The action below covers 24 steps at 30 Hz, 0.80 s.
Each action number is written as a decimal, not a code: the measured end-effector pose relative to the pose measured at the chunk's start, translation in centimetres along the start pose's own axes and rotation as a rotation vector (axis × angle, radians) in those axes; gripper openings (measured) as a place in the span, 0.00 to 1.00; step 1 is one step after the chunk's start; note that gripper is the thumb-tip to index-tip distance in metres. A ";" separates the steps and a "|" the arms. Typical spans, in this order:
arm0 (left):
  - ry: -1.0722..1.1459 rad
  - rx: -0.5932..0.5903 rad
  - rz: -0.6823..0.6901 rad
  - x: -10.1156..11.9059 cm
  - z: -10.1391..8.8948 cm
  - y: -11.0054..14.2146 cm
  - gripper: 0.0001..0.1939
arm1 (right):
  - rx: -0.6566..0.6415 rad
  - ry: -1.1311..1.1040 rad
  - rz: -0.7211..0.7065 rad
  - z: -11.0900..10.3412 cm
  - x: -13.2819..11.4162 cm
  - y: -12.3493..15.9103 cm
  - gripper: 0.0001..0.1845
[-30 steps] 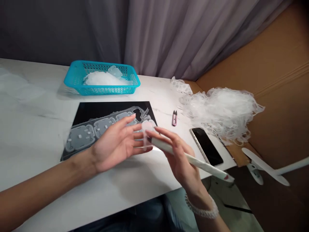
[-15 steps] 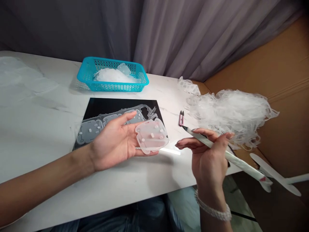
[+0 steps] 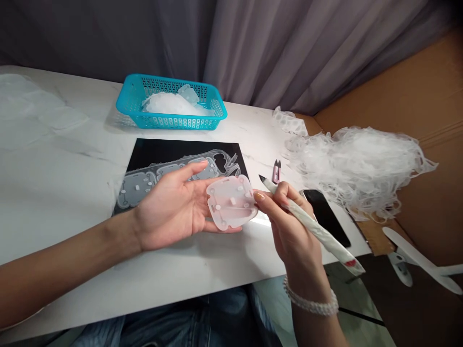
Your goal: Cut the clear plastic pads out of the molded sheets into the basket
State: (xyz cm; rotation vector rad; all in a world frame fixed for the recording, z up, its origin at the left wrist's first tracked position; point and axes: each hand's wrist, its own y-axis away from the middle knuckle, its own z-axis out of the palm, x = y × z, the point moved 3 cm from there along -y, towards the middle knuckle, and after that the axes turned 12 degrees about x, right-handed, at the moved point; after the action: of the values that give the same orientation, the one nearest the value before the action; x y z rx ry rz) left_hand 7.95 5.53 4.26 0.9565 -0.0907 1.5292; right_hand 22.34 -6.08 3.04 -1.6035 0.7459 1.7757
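Note:
On the fingers of my left hand [image 3: 177, 209] lies a small translucent rubbery piece [image 3: 231, 202] with wavy edges, small raised bumps and slots. The palm faces up and the thumb stays apart from the piece. My right hand [image 3: 296, 226] grips a white-wrapped pen-like tool [image 3: 321, 236], its dark pointed tip aimed up and left. Its thumb touches the piece's right edge. Behind the left hand, a translucent sheet of similar pieces [image 3: 137, 185] rests on a black board [image 3: 159, 149], partly covered by the hand.
A blue basket [image 3: 173, 123] holding white translucent pieces stands at the back. Small pink thread snips [image 3: 277, 172] and a phone [image 3: 325, 217] lie to the right, near a heap of stringy translucent scraps [image 3: 361, 164]. More thin pale pieces [image 3: 32, 115] lie at far left.
My right hand has moved left to the piece, and its thumb now meets the edge. The tool has moved left with it, uncovering the phone. The left hand keeps the piece about where it was.

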 end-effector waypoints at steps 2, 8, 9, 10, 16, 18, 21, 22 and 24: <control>0.034 0.012 -0.031 -0.1 0.0 0.0 0.35 | -0.006 -0.003 0.001 0.1 0.0 -0.2 0.27; 0.161 0.208 -0.028 -0.8 -1.0 -0.8 0.34 | 0.252 0.118 -0.279 0.0 -1.1 0.2 0.25; 0.175 0.236 -0.036 -1.0 -1.2 -1.0 0.34 | 0.248 0.173 -0.315 0.2 -1.3 0.6 0.25; 0.191 0.245 -0.048 -1.2 -1.3 -1.1 0.33 | 0.198 0.221 -0.326 0.6 -1.3 1.0 0.25; 0.270 0.111 -0.053 -1.3 -0.9 -1.1 0.35 | 0.065 0.122 -0.249 0.7 -0.7 1.9 0.21; 0.259 0.103 -0.051 -1.1 -0.9 -1.0 0.36 | 0.205 0.022 -0.251 -0.4 -0.6 1.3 0.17; 0.248 0.106 -0.050 -1.0 -1.1 -0.9 0.36 | 0.246 -0.107 -0.216 -1.5 -0.4 0.5 0.16; 0.242 0.104 -0.050 -1.1 -1.1 -0.9 0.35 | 0.241 -0.129 -0.201 -1.8 -0.3 0.3 0.17; 0.223 0.101 -0.044 -1.3 -1.1 -0.9 0.35 | 0.234 -0.143 -0.176 -2.1 -0.1 0.1 0.17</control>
State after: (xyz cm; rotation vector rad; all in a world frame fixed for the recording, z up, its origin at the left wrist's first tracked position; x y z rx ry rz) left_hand 8.00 5.29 2.33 0.8550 0.1672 1.6011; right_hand 23.57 -7.75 2.90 -1.3306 0.6945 1.5936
